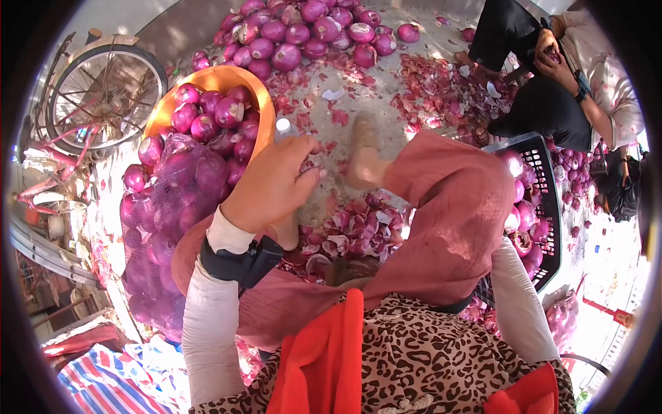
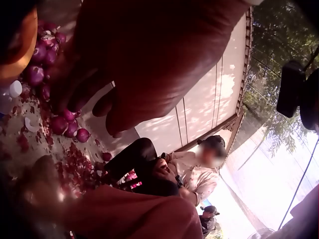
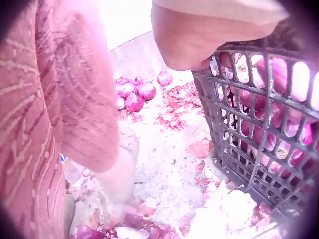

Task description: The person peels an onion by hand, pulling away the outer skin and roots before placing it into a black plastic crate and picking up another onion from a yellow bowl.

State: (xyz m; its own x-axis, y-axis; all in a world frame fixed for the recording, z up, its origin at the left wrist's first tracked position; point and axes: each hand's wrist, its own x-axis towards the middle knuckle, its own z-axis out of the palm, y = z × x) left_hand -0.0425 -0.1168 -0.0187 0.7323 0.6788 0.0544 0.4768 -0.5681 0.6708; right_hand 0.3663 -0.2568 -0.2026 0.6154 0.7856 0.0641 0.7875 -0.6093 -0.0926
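My left hand (image 1: pixel 272 183) is raised beside the orange basin (image 1: pixel 265 103) of red onions, its fingers loosely bent with nothing seen in them. In the left wrist view the same hand (image 2: pixel 149 59) fills the top, fingers hanging down. Just past it in the head view is the white cap of a bottle (image 1: pixel 283 126). My right hand (image 3: pixel 192 40) is at the upper edge of a black slatted crate (image 3: pixel 266 94) of red onions. Its fingers are mostly hidden there, and I cannot tell what they hold. The head view hides this hand behind my knee.
A mesh sack of onions (image 1: pixel 162 234) leans against the basin. Loose onions (image 1: pixel 303 34) are heaped at the back, and onion skins (image 1: pixel 358 231) lie between my legs. Another person (image 1: pixel 572 76) sits at the right. A bicycle wheel (image 1: pixel 103 100) stands at the left.
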